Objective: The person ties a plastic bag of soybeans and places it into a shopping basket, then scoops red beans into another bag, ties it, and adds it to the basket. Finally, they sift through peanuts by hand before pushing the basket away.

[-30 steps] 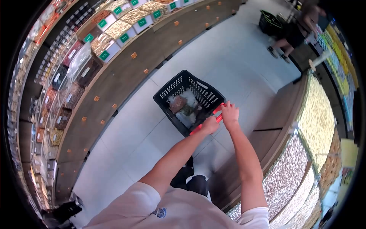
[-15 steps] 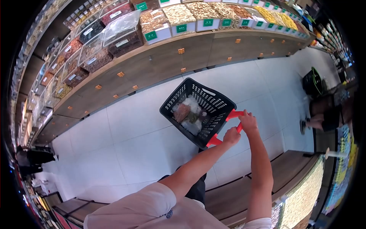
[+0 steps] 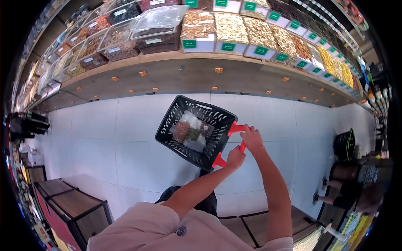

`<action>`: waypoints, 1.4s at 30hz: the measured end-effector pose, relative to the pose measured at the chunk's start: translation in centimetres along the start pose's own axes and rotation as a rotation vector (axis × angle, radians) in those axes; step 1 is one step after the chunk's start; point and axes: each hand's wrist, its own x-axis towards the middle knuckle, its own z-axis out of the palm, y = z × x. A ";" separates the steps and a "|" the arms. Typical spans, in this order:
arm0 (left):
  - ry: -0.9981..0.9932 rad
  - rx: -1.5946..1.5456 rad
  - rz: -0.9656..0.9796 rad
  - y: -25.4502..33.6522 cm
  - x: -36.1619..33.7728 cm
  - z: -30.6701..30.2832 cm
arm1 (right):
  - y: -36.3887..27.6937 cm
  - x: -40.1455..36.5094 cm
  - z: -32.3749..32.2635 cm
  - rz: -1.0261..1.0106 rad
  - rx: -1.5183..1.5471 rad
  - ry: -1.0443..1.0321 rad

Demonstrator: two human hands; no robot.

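Note:
A black perforated shopping basket [image 3: 169,144] is in front of my legs over the tiled floor. My left hand [image 3: 236,158] is closed around the lower part of its red handle [image 3: 243,146]. My right hand [image 3: 252,138] grips the same handle at its upper end. Inside the basket lie several clear plastic bags, among them a bag of reddish-brown goods [image 3: 181,131], a bag of green goods [image 3: 192,134] and whitish bags [image 3: 191,120]. What exactly the bags hold is too small to tell.
A long wooden counter [image 3: 184,79] with bins of dried goods [image 3: 231,28] curves along the far side. Behind me are low wooden display stands [image 3: 75,198]. At the right are another person [image 3: 347,194] and a second black basket [image 3: 344,145]; dark shapes [image 3: 29,127] are at the far left.
My view has turned, so the counter lies more level across it. The basket and both hands appear further left and slightly lower. Both hands have kept hold of the handle.

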 end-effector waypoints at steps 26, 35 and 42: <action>0.588 -0.346 -0.205 -17.8 1.1 -48.0 | -42.7 35.4 -22.2 -0.993 -0.111 -0.004; 0.665 -0.499 -0.150 -28.9 -3.7 -62.5 | -62.3 40.1 -26.6 -1.080 -0.176 0.039; 1.002 0.058 -0.349 -35.2 -9.0 -70.5 | -75.8 41.3 -30.4 -1.199 -0.243 0.088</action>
